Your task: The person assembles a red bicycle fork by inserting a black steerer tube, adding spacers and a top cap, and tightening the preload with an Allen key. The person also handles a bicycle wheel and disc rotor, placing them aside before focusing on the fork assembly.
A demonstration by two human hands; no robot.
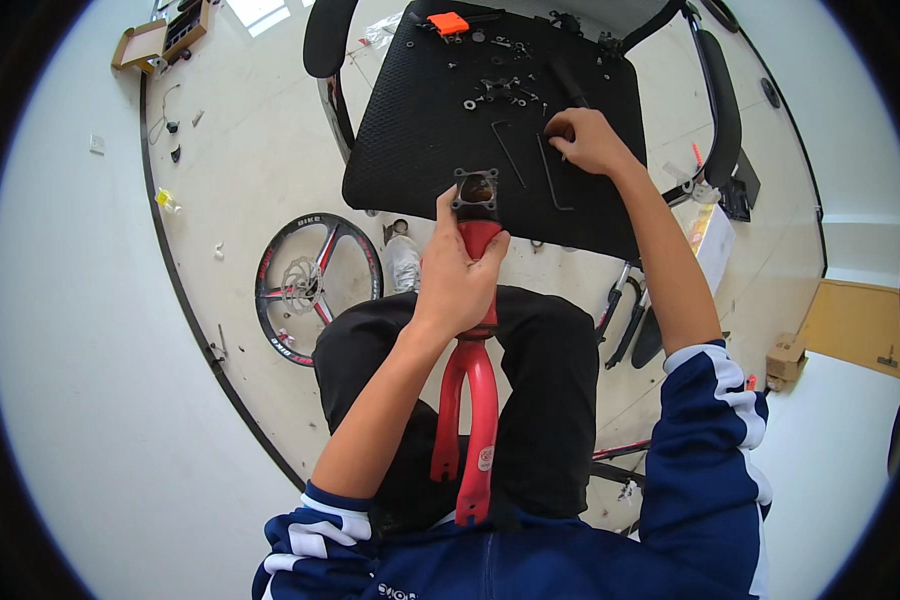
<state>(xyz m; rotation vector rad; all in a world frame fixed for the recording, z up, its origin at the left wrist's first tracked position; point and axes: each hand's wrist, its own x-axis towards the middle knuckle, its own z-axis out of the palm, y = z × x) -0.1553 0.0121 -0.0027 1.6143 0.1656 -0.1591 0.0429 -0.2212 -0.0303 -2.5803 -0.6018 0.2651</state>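
My left hand (457, 270) is wrapped round the red tube of a bicycle front fork (478, 385), whose two legs point down between my knees. At the tube's upper end is a square black clamp (477, 195) with bolt holes at its corners, open toward me. My right hand (588, 142) rests low over the black chair seat (395, 155), fingers curled together beside the upper end of a long black hex key (550, 175). Whatever those fingers pinch is hidden. A shorter hex key (508, 152) lies to the left, and a black handle (568, 84) lies just beyond the hand.
Small bolts and metal parts (500, 92) are scattered across the seat, with an orange object (448, 23) at its far left. Armrests (328, 38) flank the seat. A spoked wheel with a brake disc (317, 288) lies on the floor at left; a cardboard box (786, 358) sits at right.
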